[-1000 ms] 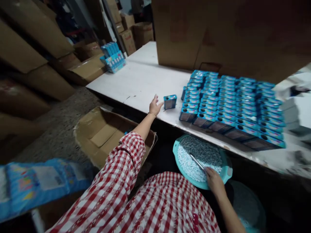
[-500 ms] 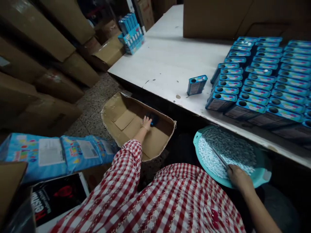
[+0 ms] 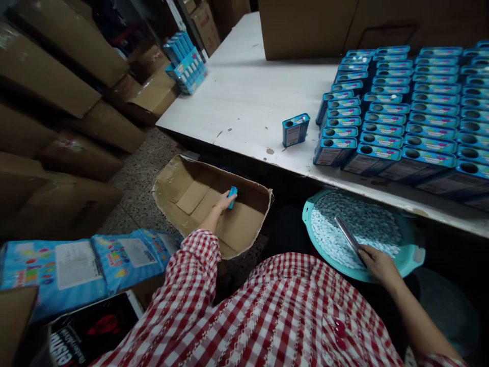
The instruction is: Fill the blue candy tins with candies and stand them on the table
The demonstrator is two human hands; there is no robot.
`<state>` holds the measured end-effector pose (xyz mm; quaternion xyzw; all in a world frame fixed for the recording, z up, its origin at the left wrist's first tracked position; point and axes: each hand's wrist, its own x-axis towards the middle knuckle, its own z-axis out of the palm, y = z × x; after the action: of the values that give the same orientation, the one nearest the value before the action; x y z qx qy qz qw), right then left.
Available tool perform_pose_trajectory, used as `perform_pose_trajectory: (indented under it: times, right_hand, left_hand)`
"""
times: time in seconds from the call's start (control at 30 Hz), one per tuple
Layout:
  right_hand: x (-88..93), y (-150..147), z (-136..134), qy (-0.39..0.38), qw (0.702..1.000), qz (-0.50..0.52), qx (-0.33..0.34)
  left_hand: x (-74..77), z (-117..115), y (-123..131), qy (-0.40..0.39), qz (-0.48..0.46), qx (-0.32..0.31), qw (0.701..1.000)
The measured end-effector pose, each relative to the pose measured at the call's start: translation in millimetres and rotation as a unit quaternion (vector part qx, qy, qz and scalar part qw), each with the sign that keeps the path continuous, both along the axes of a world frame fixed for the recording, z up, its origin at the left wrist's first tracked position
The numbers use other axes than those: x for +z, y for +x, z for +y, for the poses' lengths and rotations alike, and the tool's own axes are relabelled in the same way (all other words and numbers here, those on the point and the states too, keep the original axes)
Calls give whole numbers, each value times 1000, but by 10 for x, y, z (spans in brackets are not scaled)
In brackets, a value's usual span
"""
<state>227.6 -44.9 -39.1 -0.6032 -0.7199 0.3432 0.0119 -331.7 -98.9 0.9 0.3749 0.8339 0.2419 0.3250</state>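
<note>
My left hand is closed on a small blue tin inside a shallow cardboard box with cut-down sides. In my right hand is a narrow, shiny metal scoop, whose exact shape I cannot fully make out. It points up and left over a turquoise basin. Small white pellets, like mints, fill the basin, and part of them lies in shadow. Above the box, one blue tin stands alone on the white table, with a dark opening in its top.
Rows of blue tins stand on the right of the white table. A display carton sits at its far left corner, a large cardboard box at the back. Blue packs lie at lower left. Stacked cartons line the left side.
My left hand has lifted slightly and turned within the cardboard box, bringing the blue tin into clear view. The scoop has risen off the pellets a little. The whole view has shifted.
</note>
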Motion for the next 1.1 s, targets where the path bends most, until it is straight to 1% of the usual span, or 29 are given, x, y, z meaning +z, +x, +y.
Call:
perform_pose_trajectory:
  times: [0.03,0.1,0.13,0.2,0.23,0.27,0.3,0.33,0.37,0.4,0.47,0.53,0.6,0.67,0.73,0.77,0.83,0.93,1.0,1.03,1.1]
  right_hand:
    - [-31,14,31,1,1000,13,-3]
    - [-91,38,94,-2,999,30,-12]
    - [-113,40,124,-5,999,30,-16]
    - [-122,13,173,-11,1000,17,-21]
    - [-105,-14,188,-12,1000,8,-20]
    - [-74,-47,198,-12,1000,1,-17]
    - [-29,-84,201,-13,1000,-2,-12]
    - [24,-120,200,-12,1000,-4,-6]
    - [81,-154,197,-11,1000,-4,-1]
    - [137,-182,194,-9,1000,-5,2]
    - [235,-216,192,-1,1000,-8,5]
    - [303,-221,195,6,1000,-12,6]
    - [348,-210,195,5,1000,-19,8]
    - [383,-198,188,0,999,-40,6]
    - [421,-192,179,6,997,-81,-1]
    - [442,-191,177,14,994,-108,-8]
    - [492,-187,184,37,986,-161,-26]
    - [570,-162,228,74,973,-214,-39]
    - [597,-141,265,102,965,-241,-36]
    - [593,-138,278,109,962,-250,-26]
    - [544,-164,281,99,963,-250,15]
  left_hand:
    - [126,-60,21,9,-26,6,1000]
    - [452,-181,109,37,-116,16,992]
    - [639,-234,188,67,-195,19,978]
    - [999,-304,434,107,-357,17,928]
    - [1148,-317,598,117,-409,16,905]
    - [1260,-318,783,115,-445,18,888]
    - [1331,-308,981,106,-474,19,874]
    - [1357,-292,1185,91,-498,25,862]
    - [1339,-275,1386,69,-522,29,850]
    - [1283,-261,1576,44,-544,34,837]
    - [1091,-254,1905,-7,-581,36,813]
    - [860,-279,2140,-52,-594,37,802]
    - [663,-320,2277,-101,-569,38,815]
    - [539,-352,2332,-152,-509,13,847]
    - [484,-348,2334,-173,-444,-58,877]
    - [475,-329,2324,-169,-423,-103,884]
    - [475,-255,2297,-156,-398,-197,882]
    - [493,-94,2273,-169,-337,-346,859]
    - [510,11,2279,-155,-284,-438,839]
    - [521,58,2289,-141,-274,-473,825]
    - [547,142,2317,-129,-299,-519,790]
